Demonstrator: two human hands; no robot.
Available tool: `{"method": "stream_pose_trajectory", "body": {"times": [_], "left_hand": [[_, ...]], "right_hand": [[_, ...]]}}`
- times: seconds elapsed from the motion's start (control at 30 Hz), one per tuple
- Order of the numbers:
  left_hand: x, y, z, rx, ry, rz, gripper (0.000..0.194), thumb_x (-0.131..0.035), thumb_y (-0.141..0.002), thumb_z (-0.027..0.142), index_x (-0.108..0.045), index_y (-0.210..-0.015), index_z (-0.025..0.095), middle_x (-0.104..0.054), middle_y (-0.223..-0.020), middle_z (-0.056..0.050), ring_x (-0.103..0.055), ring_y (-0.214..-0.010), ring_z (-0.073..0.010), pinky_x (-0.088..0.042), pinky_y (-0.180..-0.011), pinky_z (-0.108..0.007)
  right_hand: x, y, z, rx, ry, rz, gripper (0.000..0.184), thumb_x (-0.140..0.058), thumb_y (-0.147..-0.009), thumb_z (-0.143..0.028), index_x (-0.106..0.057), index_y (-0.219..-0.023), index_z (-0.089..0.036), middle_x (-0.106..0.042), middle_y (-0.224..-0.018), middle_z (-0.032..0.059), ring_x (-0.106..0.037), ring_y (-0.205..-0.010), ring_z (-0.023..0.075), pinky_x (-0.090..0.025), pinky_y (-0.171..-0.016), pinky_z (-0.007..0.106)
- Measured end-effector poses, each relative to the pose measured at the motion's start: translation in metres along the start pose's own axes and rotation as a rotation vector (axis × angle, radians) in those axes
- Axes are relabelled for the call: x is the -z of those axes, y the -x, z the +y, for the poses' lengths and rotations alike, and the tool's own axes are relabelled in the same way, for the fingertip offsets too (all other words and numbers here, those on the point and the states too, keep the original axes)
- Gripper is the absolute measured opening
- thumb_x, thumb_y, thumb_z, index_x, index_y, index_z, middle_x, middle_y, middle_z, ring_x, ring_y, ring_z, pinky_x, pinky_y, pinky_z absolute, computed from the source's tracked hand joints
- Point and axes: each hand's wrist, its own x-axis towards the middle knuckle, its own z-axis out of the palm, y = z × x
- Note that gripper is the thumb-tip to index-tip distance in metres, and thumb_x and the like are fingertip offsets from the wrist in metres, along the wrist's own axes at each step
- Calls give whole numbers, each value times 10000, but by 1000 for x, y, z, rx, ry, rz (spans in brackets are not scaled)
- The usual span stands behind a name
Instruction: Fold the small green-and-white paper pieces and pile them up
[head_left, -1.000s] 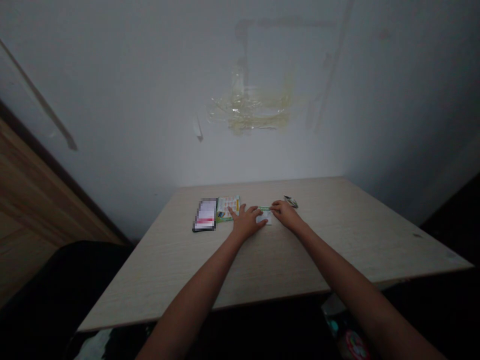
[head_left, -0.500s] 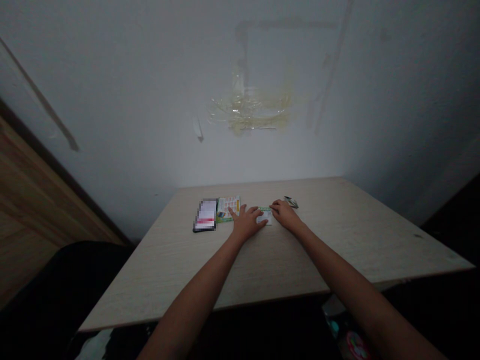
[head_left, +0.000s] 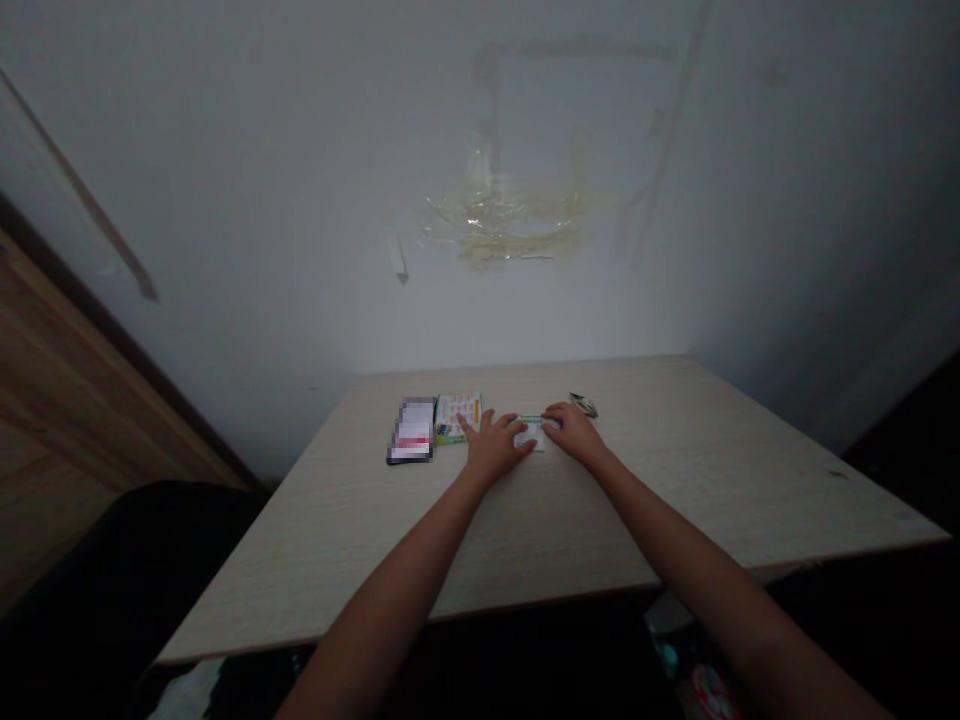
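Observation:
A small green-and-white printed paper [head_left: 532, 436] lies flat on the table between my hands. My left hand [head_left: 493, 443] rests with its fingers spread, the forefinger and thumb over the paper's left side and the other fingers reaching toward a printed leaflet [head_left: 459, 405]. At the paper's right edge is my right hand [head_left: 574, 432], its fingers bent together and gripping the upper right corner. Part of the paper is covered by both hands. Just beyond the right hand sits a small dark-and-white folded piece [head_left: 583, 404], too small to make out.
A phone [head_left: 412, 430] with a blurred lit screen lies left of the leaflet. The pale wooden table [head_left: 360, 540] meets a wall [head_left: 300, 200] bearing old tape [head_left: 517, 225]. A dark chair-like shape [head_left: 150, 560] stands at the left; a wooden panel [head_left: 52, 420] is behind it.
The fingers of my right hand have shifted slightly along the paper's right edge. My left hand, the leaflet and the phone stay in place; the view has moved very slightly.

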Motion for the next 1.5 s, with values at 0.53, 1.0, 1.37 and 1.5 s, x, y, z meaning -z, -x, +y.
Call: {"method": "stream_pose_trajectory", "body": {"times": [0.53, 1.0, 1.37, 1.5], "left_hand": [[1, 1, -1, 10, -34, -17, 412, -450, -865, 656, -618, -1181, 452, -535, -1417, 47, -295, -1383, -376, 68, -1016, -811], [-2, 0, -4, 2, -25, 7, 409, -467, -861, 652, -621, -1179, 445, -553, -1399, 40, -313, -1369, -386, 79, -988, -834], [-5, 0, -4, -9, -14, 30, 385, -478, -862, 646, -635, -1147, 441, -562, -1388, 55, -314, -1368, -375, 120, -975, -833], [-5, 1, -4, -22, -11, 41, 377, -484, -863, 637, -638, -1140, 433, -570, -1380, 54, -326, -1360, -372, 129, -966, -836]], "right_hand": [[11, 3, -1, 21, -38, -106, 374, -691, -774, -281, -708, -1117, -135, -620, -1225, 148, -562, -1159, 260, -374, -1078, 406], [13, 7, 6, 14, -60, -240, 584, -742, -732, -376, -631, -1266, -167, -486, -1399, 166, -450, -1298, 299, -311, -1126, 445], [15, 9, 11, 30, -82, -292, 723, -790, -663, -453, -597, -1310, -194, -437, -1455, 169, -384, -1358, 323, -274, -1139, 486], [13, 10, 14, 51, -115, -263, 703, -793, -661, -464, -616, -1288, -199, -456, -1439, 165, -402, -1345, 313, -283, -1135, 480]]}}
